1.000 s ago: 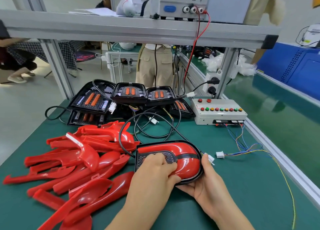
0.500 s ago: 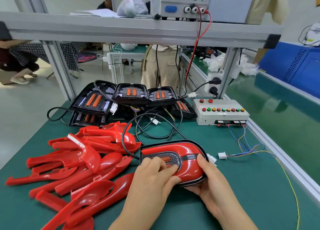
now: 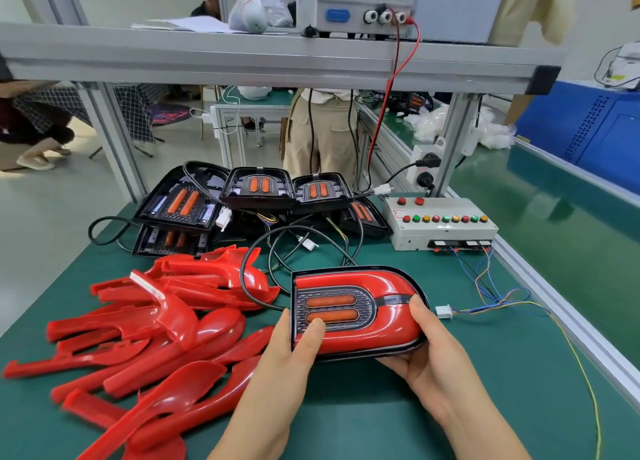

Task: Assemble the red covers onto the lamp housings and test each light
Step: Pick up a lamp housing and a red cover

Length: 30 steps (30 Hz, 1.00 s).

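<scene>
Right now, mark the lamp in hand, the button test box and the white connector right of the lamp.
assembled lamp [image 3: 388,328], head view, red cover surface.
test box [image 3: 446,232], head view, bare top face below the buttons.
white connector [image 3: 443,311], head view, plug body.

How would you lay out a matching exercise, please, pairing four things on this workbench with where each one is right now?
Things
1. black lamp housing with a glossy red cover fitted
2. pile of loose red plastic covers
3. grey control box with coloured round buttons
4. white bench power supply

Places
A. up on the grey overhead shelf
B. gripped by the left hand and the right hand
C. heaped on the left of the green mat
D. standing at the mat's far right corner

Pairs: 1-B, 2-C, 3-D, 4-A
</scene>
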Tool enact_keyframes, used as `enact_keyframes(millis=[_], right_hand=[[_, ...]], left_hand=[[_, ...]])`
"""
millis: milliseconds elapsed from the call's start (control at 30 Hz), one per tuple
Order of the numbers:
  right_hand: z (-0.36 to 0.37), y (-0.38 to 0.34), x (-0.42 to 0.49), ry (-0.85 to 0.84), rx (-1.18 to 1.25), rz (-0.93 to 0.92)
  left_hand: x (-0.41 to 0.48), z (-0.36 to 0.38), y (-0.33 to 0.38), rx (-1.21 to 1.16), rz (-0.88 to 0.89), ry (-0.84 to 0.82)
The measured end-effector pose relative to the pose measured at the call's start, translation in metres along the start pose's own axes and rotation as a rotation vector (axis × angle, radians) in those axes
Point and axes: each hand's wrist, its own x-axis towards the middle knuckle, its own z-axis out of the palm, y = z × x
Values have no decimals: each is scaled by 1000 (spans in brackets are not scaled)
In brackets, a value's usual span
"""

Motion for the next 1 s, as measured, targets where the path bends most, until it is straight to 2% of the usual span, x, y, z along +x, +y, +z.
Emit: enact_keyframes(millis=[100, 200, 267, 533, 1000], right_hand=[[-1, -1, 0, -4, 15, 6], [-2, -1, 0, -9, 17, 11], [-2, -1, -1, -11, 10, 12], [-3, -4, 0, -4, -3, -4], [-4, -3, 1, -16, -30, -44]], left_hand=[[5, -3, -2, -141, -53, -116], [5, -3, -7, -294, -165, -163], [3, -1, -9, -352, -178, -187], [3, 3, -15, -387, -102, -194], [2, 8, -24, -411, -42, -111]])
